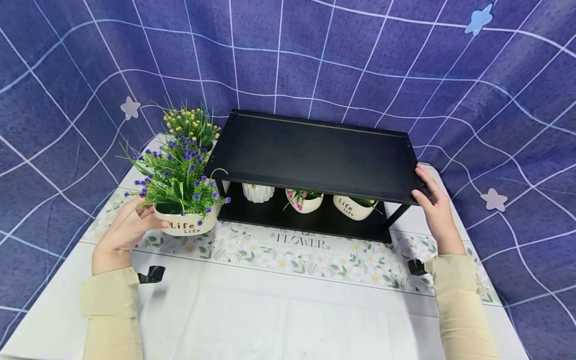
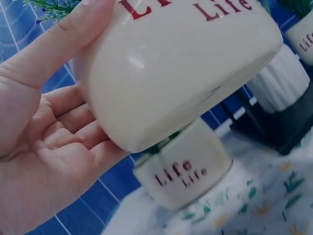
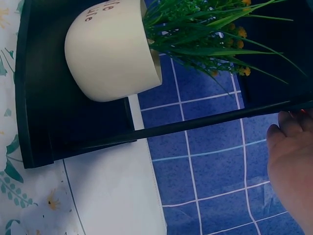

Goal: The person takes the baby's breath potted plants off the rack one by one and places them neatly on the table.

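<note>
1. The fingers of the left hand (image 1: 128,225) are clamped on a cream pot of purple flowers (image 1: 189,226); the thumb is laid against the front wall, and the other fingers are set behind and towards the base.
2. The fingers of the right hand (image 1: 436,210) are closed on the right end of the top board of a black rack (image 1: 310,155); the thumb is placed near the front corner.
3. The cream pot of purple flowers is held off the surface (image 1: 288,315), left of the rack and just beside its front left corner. Its base is exposed in the left wrist view; "Life Life" is printed on its wall.
4. A pot of yellow flowers (image 1: 191,125) is stood behind the held pot; its contact with the rack cannot be determined.
5. Three pots are lined up on the lower shelf: a white ribbed pot (image 1: 258,193), a pot of pink flowers (image 1: 311,204) and, rightmost, a "Life Life" pot (image 1: 351,208), in which orange-yellow flowers are seen.
6. A floral strip (image 1: 299,241) marked "FLOWER" is laid along the front of the rack.
7. A blue grid-lined curtain (image 1: 270,62) is hung behind.
</note>
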The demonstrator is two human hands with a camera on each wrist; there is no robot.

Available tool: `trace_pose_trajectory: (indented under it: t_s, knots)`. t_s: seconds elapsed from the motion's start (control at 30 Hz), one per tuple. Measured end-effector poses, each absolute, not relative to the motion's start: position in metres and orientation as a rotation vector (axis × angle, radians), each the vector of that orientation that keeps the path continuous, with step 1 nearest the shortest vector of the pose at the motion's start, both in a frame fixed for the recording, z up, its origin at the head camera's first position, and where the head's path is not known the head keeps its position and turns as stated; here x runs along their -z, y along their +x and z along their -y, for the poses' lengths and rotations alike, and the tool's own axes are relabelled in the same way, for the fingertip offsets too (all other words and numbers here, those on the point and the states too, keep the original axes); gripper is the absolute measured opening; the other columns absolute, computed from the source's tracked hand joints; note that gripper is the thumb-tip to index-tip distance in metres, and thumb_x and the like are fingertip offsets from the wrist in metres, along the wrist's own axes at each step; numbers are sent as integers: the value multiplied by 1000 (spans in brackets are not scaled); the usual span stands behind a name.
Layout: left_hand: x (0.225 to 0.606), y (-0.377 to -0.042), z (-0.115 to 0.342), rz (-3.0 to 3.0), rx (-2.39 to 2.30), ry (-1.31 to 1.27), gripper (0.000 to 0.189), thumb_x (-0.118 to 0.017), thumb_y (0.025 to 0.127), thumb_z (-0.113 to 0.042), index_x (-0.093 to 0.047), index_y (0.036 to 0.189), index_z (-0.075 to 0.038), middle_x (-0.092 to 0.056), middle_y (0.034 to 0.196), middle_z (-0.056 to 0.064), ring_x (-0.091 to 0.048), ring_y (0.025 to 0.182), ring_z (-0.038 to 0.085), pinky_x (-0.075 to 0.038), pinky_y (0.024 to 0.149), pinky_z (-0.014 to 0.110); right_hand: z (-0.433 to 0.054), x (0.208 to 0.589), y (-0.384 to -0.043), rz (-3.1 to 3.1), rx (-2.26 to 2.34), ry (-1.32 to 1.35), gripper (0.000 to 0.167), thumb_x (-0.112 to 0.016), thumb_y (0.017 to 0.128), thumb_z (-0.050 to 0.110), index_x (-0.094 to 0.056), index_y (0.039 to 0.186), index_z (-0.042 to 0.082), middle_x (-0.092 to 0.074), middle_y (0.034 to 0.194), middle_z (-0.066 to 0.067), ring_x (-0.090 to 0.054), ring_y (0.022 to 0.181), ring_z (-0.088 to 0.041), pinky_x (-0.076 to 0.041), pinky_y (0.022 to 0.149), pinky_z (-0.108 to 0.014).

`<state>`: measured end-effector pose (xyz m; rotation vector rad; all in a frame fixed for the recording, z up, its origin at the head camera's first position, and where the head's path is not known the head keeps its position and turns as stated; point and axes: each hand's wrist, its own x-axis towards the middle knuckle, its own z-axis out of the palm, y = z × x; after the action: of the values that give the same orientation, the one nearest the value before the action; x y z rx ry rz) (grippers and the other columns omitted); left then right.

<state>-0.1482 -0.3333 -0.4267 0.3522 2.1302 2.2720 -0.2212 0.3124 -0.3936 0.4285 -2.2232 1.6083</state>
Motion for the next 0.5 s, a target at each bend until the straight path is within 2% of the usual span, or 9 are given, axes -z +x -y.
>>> trace_pose_trajectory:
  t_s: [0.07, 0.13, 0.17, 0.23, 0.3, 0.33, 0.43, 0.5]
  knots:
    - [435, -149, 337, -2116, -2275, 325, 47, -56, 77, 24, -61, 101, -15, -58, 89, -13, -56, 84, -1, -52, 75, 13, -312, 393, -221, 2221, -1610, 429, 48, -53, 95, -3, -44, 142, -4, -38, 155, -11, -33, 141, -1, -26, 112, -8]
    - [440, -149, 341, -2120, -2233, 248, 55, -56, 80, 21, -54, 126, -10, -59, 116, -2, -55, 109, 3, -50, 88, 11, -312, 393, -221, 2217, -1618, 431, 48, -53, 95, -3, -44, 142, -5, -38, 155, -11, -33, 141, -1, -26, 113, -8]
    - [442, -148, 343, -2123, -2203, 191, 65, -57, 82, 17, -43, 139, -9, -51, 135, 6, -47, 127, 9, -45, 99, 11, -312, 393, -221, 2209, -1629, 430, 48, -53, 95, -3, -44, 142, -5, -38, 155, -11, -33, 141, -2, -26, 113, -9]
    - [446, -148, 345, -2127, -2145, 98, 86, -58, 84, 13, -13, 154, -3, -17, 159, 19, -18, 149, 23, -30, 114, 16, -312, 393, -221, 2200, -1646, 428, 48, -53, 95, -4, -44, 142, -6, -38, 154, -11, -33, 141, -2, -27, 113, -9]
    - [448, -148, 347, -2106, -2091, 17, 101, -59, 87, 7, 17, 152, 0, 17, 160, 22, 11, 150, 32, -11, 121, 25, -312, 394, -221, 2203, -1642, 426, 48, -53, 94, -4, -44, 142, -6, -38, 154, -12, -33, 141, -2, -26, 113, -9]
    - [449, -149, 348, -2088, -2083, -13, 103, -59, 87, 6, 23, 149, 1, 25, 156, 26, 17, 147, 38, -5, 122, 32, -312, 394, -221, 2208, -1631, 426, 48, -53, 94, -4, -44, 141, -6, -38, 154, -12, -33, 141, -2, -26, 113, -9]
    - [453, -151, 350, -2091, -2045, -73, 106, -60, 88, 2, 28, 147, 1, 30, 153, 26, 20, 145, 42, 5, 120, 44, -312, 393, -221, 2227, -1591, 420, 47, -52, 94, -4, -45, 141, -6, -38, 154, -15, -33, 141, -1, -26, 113, -9]
    - [456, -151, 351, -2116, -2010, -84, 106, -61, 88, 2, 27, 146, 2, 29, 154, 27, 19, 144, 43, 5, 120, 45, -312, 393, -221, 2238, -1563, 418, 47, -53, 94, -4, -45, 141, -6, -39, 153, -16, -33, 141, -1, -25, 113, -9]
